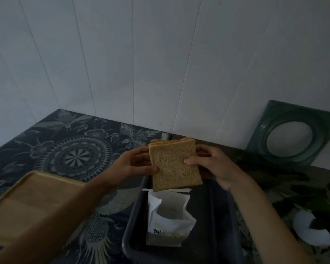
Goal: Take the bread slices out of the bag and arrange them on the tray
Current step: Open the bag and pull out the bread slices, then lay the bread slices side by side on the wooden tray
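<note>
A stack of brown bread slices point(172, 165) is held upright in the air between both hands. My left hand point(134, 164) grips its left edge, thumb on the front slice. My right hand point(213, 164) grips the right edge, thumb on the front face. Just below the stack lies the white bread bag point(169, 221), open at the top and looking hollow inside, resting in a dark plastic bin point(213, 216). The wooden tray point(31, 201) sits at the lower left on the patterned cloth, with no slices on it; my left forearm crosses its near corner.
A dark cloth with a mandala and bird pattern point(72, 155) covers the table's left part. A green square frame with a round hole point(291, 136) leans on the white panelled wall at the right. Dark leaves and a white object point(312, 231) lie at the right edge.
</note>
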The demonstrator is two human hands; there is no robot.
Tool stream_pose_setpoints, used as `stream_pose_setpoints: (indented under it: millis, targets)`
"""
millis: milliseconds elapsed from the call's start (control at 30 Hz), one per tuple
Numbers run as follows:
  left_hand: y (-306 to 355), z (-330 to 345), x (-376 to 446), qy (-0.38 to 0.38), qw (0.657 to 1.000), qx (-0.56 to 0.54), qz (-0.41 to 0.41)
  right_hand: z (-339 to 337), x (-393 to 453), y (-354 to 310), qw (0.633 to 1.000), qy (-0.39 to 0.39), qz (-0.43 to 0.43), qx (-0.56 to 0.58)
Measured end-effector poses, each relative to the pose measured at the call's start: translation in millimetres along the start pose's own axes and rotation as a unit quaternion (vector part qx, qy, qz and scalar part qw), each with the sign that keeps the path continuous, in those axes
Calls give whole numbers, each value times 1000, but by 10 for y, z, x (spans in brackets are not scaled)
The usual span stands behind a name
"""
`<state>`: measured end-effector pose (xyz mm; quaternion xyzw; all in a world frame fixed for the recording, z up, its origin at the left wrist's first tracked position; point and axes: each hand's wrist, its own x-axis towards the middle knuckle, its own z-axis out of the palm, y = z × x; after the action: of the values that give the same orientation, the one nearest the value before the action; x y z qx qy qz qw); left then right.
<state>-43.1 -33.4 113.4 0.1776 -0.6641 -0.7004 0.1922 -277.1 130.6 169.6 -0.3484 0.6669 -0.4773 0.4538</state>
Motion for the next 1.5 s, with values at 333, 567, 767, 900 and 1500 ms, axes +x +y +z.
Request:
stream_pose_setpoints:
  millis: [333,567,767,900,1500]
  targets:
    - [-91,-454,-428,70,996,-38,-46,672,288,43,998,-47,18,31]
    - [-100,-1191,-881,71,994,-48,-69,1515,550,42,997,-60,27,40]
    - [-172,-1949,-1248,65,994,-36,-84,2280,798,54,995,-71,47,45]
    - [-283,-2426,-1429,61,992,-41,-100,2803,974,91,995,-59,64,40]
    - [-1468,-3427,-1977,71,944,-57,-318,4347,1386,1353,950,-1,307,66]
